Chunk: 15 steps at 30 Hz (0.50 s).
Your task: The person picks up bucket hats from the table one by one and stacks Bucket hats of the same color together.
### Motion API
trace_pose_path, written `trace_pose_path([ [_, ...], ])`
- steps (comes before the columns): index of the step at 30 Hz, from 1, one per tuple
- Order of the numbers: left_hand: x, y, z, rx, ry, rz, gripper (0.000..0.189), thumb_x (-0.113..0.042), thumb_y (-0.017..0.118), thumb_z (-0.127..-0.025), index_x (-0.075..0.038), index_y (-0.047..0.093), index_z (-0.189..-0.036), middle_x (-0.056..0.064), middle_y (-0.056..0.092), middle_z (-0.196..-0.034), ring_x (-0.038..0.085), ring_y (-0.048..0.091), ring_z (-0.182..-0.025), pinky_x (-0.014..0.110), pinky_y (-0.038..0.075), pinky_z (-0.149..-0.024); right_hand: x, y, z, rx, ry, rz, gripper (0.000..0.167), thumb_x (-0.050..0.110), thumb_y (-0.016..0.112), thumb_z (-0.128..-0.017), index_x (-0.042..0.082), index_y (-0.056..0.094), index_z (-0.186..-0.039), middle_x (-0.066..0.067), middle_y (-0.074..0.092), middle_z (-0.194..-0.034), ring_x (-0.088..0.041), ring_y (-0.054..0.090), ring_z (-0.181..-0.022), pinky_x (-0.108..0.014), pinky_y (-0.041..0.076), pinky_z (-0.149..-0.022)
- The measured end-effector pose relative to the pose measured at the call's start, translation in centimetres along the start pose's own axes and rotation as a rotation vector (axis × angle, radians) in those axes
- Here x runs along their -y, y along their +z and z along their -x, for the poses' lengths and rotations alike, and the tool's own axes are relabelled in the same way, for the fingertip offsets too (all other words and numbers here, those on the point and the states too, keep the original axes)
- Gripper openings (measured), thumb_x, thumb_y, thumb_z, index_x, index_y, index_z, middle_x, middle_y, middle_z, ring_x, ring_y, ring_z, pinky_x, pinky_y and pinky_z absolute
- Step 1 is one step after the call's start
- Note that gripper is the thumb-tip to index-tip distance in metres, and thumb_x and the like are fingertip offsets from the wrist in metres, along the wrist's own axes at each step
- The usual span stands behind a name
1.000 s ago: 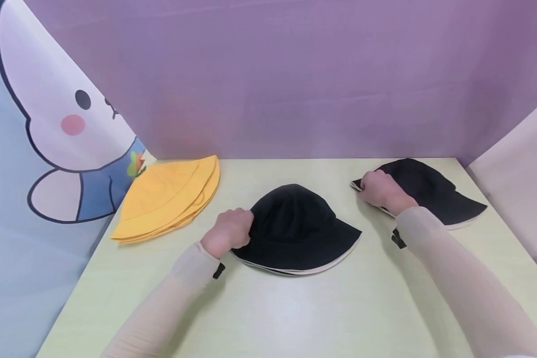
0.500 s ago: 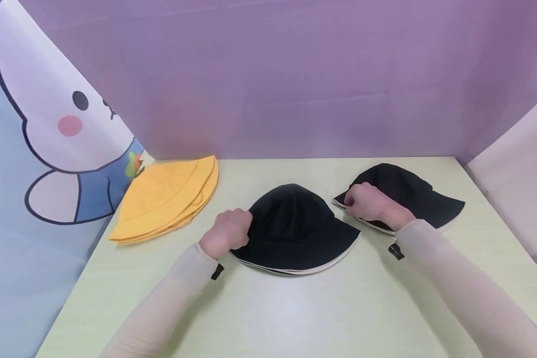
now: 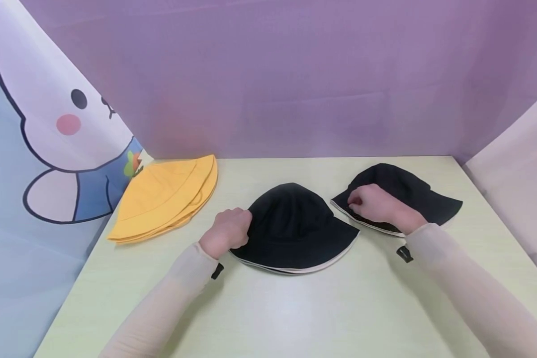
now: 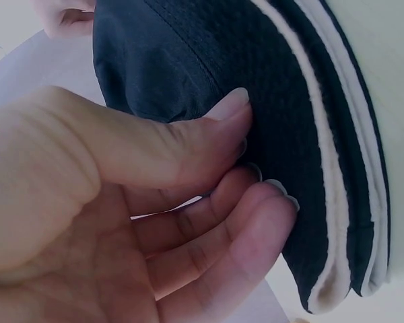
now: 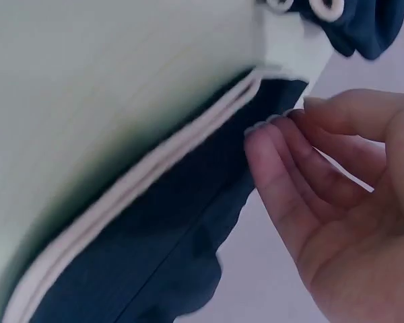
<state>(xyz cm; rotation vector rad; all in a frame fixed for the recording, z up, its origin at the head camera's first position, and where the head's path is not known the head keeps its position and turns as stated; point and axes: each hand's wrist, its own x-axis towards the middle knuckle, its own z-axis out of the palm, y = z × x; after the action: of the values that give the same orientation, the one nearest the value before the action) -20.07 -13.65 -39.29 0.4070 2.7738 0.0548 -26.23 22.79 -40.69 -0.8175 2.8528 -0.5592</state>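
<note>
In the head view, a black bucket hat (image 3: 291, 233) with a pale-lined brim lies folded flat at the middle of the table. My left hand (image 3: 228, 231) pinches its left side; in the left wrist view, thumb (image 4: 222, 128) and fingers meet on the dark cloth beside layered pale brim edges. Back right lies a second black bucket hat (image 3: 429, 201), also flattened. Over its left brim is my right hand (image 3: 376, 203), fingers loosely bent. The right wrist view shows the fingertips (image 5: 262, 145) right at the dark brim (image 5: 188, 188), with no cloth gripped between them and the thumb.
Yellow bucket hats (image 3: 165, 199), flattened with layered brims, lie at the table's back left. A purple cloth (image 3: 295, 79) hangs behind the table (image 3: 286, 313). Blue rabbit-print cloth (image 3: 49, 194) borders the left side, and pale cloth (image 3: 519, 164) the right.
The right black hat has slid left toward the middle one, drawn by my right hand. That hand's fingers have since loosened from its brim. My left hand stays on the middle hat.
</note>
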Motion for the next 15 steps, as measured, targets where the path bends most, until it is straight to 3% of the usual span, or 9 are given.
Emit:
trace_pose_path([
  [8, 0.0, 0.2, -0.1, 0.014, -0.001, -0.004, 0.01, -0.007, 0.073, -0.089, -0.008, 0.063, -0.09, 0.008, 0.064, -0.094, 0.029, 0.057, -0.078, 0.047, 0.052, -0.072, -4.0, -2.3, 3.0, -0.06, 0.148, 0.019, 0.012, 0.008, 0.066, -0.092, 0.002, 0.076, -0.095, -0.007, 0.075, -0.089, -0.025, 0.068, -0.083, -0.048, 0.053, -0.078],
  [15, -0.1, 0.1, 0.0, 0.023, -0.006, -0.002, 0.01, -0.006, 0.072, -0.089, -0.008, 0.062, -0.089, 0.008, 0.063, -0.093, 0.029, 0.056, -0.079, 0.048, 0.051, -0.076, -7.8, -5.2, 5.3, -0.023, 0.214, 0.083, 0.014, 0.008, 0.064, -0.091, -0.001, 0.075, -0.09, -0.013, 0.074, -0.087, -0.034, 0.067, -0.083, -0.056, 0.05, -0.081],
])
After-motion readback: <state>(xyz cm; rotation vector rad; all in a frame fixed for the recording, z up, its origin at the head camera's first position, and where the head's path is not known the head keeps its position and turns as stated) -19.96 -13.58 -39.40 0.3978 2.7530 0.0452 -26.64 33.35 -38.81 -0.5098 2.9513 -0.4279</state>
